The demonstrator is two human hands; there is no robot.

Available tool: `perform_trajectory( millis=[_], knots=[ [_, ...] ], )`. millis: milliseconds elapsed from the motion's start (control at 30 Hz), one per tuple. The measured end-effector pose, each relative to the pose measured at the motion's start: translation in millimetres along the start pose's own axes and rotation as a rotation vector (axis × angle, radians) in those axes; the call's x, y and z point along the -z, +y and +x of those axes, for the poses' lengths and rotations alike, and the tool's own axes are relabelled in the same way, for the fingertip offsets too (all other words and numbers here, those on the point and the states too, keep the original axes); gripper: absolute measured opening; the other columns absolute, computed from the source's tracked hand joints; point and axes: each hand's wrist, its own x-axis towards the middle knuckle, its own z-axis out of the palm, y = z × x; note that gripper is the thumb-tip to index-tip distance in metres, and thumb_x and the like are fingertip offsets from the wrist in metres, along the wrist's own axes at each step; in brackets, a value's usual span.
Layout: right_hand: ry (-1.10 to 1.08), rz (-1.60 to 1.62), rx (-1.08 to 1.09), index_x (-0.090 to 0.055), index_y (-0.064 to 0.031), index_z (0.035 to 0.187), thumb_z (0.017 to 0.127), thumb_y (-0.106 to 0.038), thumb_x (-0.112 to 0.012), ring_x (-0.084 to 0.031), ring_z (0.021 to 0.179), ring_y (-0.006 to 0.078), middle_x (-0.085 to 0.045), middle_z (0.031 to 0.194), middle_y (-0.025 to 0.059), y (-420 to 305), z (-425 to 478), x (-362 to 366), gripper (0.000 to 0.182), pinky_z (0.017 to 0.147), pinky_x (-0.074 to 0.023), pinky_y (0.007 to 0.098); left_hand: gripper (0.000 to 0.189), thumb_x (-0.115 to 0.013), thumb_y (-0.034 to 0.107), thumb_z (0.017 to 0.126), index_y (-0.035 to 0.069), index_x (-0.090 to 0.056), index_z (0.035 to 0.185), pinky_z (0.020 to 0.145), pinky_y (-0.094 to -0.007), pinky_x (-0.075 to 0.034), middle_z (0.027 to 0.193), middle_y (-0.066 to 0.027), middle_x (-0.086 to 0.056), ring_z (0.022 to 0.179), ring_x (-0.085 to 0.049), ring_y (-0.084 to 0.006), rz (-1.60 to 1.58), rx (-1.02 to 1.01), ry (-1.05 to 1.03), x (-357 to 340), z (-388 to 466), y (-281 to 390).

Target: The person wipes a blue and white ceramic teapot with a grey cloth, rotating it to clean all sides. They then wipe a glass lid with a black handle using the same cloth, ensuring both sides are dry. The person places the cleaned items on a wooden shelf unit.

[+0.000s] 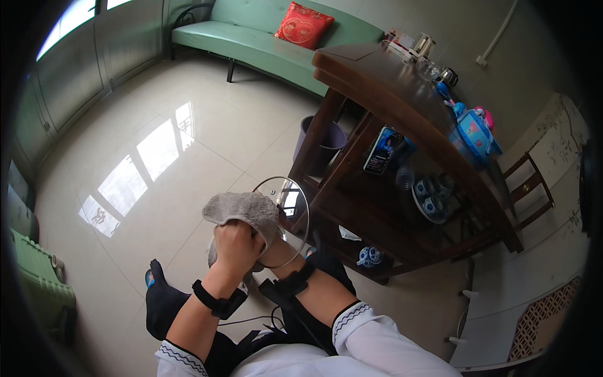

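Observation:
My left hand (234, 247) is closed in a fist on a grey cloth (242, 206) that drapes over and around it. A round glass lid with a metal rim (309, 221) stands tilted just behind the cloth, by my right wrist. Through its clear pane the floor and dark wood show. The cloth and my left hand hide my right hand, so its grip cannot be made out; only the right forearm (325, 291) shows. Black straps (219, 299) with small dark units circle both wrists. Both hands are held above the floor, in front of my knees.
To the right stands a dark wooden table (377, 77) with a phone (382, 150), blue-and-white teaware (432, 206) and a blue bag (476, 132). A purple bin (332, 136) sits beside it. Farther off is a green sofa (249, 40) with a red cushion (304, 26). Green plastic container (40, 273) at left.

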Motion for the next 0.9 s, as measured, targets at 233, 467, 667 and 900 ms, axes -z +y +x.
perform_trajectory(
  millis=[233,467,667,900],
  knots=[
    [0.052,0.051,-0.007,-0.050,-0.0066,0.101,0.091,-0.020,-0.054,-0.054,0.095,0.0106,-0.055,0.093,0.0042,-3.0,-3.1,10.6,0.017,0.086,-0.0429,0.0275,0.022,-0.063,0.011,0.071,-0.003,-0.059,0.087,0.059,-0.0430,-0.048,0.074,-0.0216,-0.061,0.067,-0.060,-0.0401,-0.124,0.237,-0.038,0.1,1.9,15.6],
    [0.106,1.321,-0.354,-0.045,-0.0072,0.100,0.095,-0.036,-0.048,-0.052,0.081,0.0063,-0.050,0.084,-0.0026,-28.6,17.3,42.6,0.029,0.077,-0.0444,0.0208,0.029,-0.050,0.007,0.086,-0.001,-0.057,0.113,0.077,-0.0327,-0.048,0.098,-0.0187,-0.064,0.091,-0.064,-0.0289,-0.421,0.432,-0.111,12.4,5.6,23.8],
    [0.452,0.971,-0.596,-0.045,-0.0035,0.074,0.101,-0.029,-0.037,-0.037,0.053,0.0106,-0.036,0.059,-0.0011,-26.6,61.4,54.6,0.038,0.052,-0.0355,0.0247,0.028,-0.049,0.011,0.088,-0.004,-0.056,0.111,0.075,-0.0290,-0.047,0.094,-0.0088,-0.062,0.083,-0.060,-0.0189,-0.569,0.523,-0.123,9.8,0.8,16.6],
    [0.369,0.416,-0.238,-0.043,-0.0023,0.070,0.100,-0.024,-0.031,-0.036,0.051,0.0085,-0.041,0.057,0.0028,-55.9,67.9,77.4,0.039,0.047,-0.0294,0.0247,0.028,-0.042,0.013,0.091,-0.006,-0.058,0.104,0.074,-0.0287,-0.046,0.092,-0.0085,-0.063,0.084,-0.058,-0.0175,-0.900,0.687,-0.094,5.7,-9.1,3.0]
  ],
)
